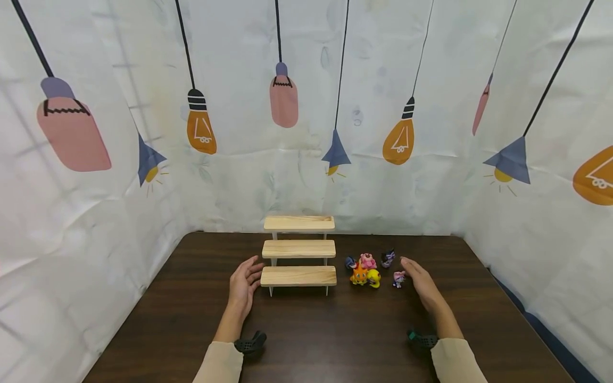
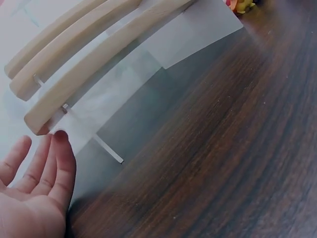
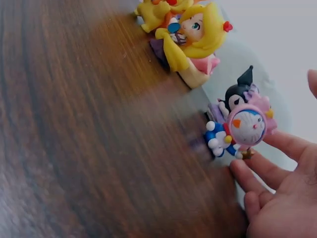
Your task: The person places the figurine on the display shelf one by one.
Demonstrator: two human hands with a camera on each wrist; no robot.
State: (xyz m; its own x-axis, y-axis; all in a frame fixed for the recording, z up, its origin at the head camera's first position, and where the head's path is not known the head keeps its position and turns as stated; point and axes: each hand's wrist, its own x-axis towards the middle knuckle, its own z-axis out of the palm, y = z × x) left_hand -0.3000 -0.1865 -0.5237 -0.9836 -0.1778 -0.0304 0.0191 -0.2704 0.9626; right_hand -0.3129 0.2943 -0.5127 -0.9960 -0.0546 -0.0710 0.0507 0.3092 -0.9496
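A three-tier wooden display stand (image 1: 299,276) with pale legs stands on the dark table. My left hand (image 1: 243,287) is beside its left side, fingers extended; in the left wrist view the fingertips (image 2: 60,136) are right at the end of the lowest wooden board (image 2: 94,67). My right hand (image 1: 423,283) lies to the right of the figurines with relaxed fingers, holding nothing. Closest to it is a small blue-and-white figurine in a pink hood (image 3: 247,126), its base right by the fingertips. Behind that stands a black-and-purple figurine (image 1: 388,258).
Several figurines cluster right of the stand: a pink one (image 1: 367,261), an orange one (image 1: 358,275), a yellow-haired one (image 1: 373,278) and a dark blue one (image 1: 350,263). A white curtain (image 1: 230,181) printed with lamps surrounds the brown table (image 1: 354,330) at the back and sides.
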